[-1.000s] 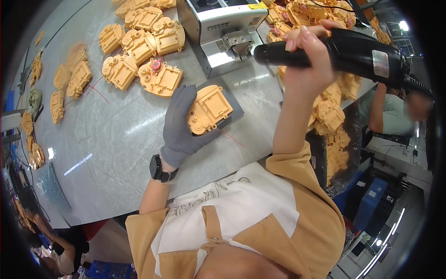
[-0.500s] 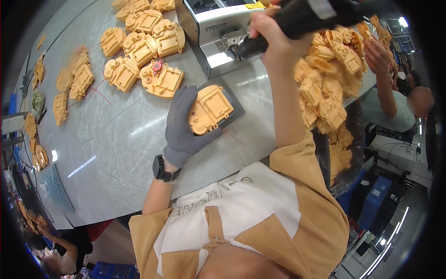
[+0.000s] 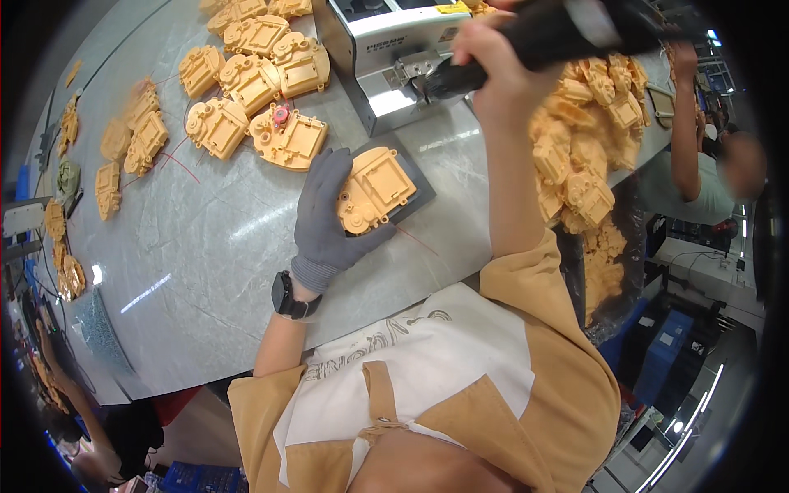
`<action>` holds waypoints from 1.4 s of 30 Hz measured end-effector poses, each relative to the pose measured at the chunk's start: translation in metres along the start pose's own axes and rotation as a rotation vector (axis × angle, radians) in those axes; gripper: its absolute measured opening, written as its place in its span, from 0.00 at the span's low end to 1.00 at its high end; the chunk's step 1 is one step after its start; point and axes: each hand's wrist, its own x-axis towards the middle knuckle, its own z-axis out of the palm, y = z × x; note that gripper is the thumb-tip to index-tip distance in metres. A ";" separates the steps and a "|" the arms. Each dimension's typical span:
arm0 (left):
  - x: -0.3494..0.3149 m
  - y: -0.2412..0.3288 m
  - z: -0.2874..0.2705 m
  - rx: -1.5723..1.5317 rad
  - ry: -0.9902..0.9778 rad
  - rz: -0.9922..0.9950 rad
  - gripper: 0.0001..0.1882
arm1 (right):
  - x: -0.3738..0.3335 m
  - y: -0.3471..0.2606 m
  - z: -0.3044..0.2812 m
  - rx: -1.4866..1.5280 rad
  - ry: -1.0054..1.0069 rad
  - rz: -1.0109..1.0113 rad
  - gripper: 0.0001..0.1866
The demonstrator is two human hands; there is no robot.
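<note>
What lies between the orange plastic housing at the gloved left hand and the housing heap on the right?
In the head view, rightward from the orange plastic housing: a strip of dark pad, grey tabletop, then, nearer the camera, the right forearm.

One gloved left hand [image 3: 329, 218], one bare right hand [image 3: 511, 78], one black handheld tool [image 3: 552, 34], one red part [image 3: 281, 115], one machine [image 3: 394, 62] and one dark plate [image 3: 422, 182] are counted. One orange housing [image 3: 378, 189] is seated on the plate. Six housings [image 3: 249, 82] are grouped toward the surface's [image 3: 238, 246] far edge, others being cut off. Four more are set nearer the left edge; those along it and the right-edge pile [image 3: 585, 164] cannot be counted.
</note>
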 end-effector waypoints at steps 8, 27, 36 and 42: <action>0.002 -0.001 0.001 0.015 0.017 0.015 0.45 | -0.001 -0.023 -0.016 0.173 0.039 0.089 0.19; -0.002 0.002 0.001 0.021 -0.026 -0.023 0.44 | 0.003 -0.013 0.000 -0.161 -0.149 0.284 0.14; -0.004 -0.001 -0.001 0.029 -0.009 0.004 0.45 | 0.014 -0.025 -0.003 0.059 0.026 0.186 0.16; -0.005 0.000 0.003 0.026 -0.022 -0.015 0.45 | 0.004 0.006 -0.008 -0.032 -0.136 0.157 0.18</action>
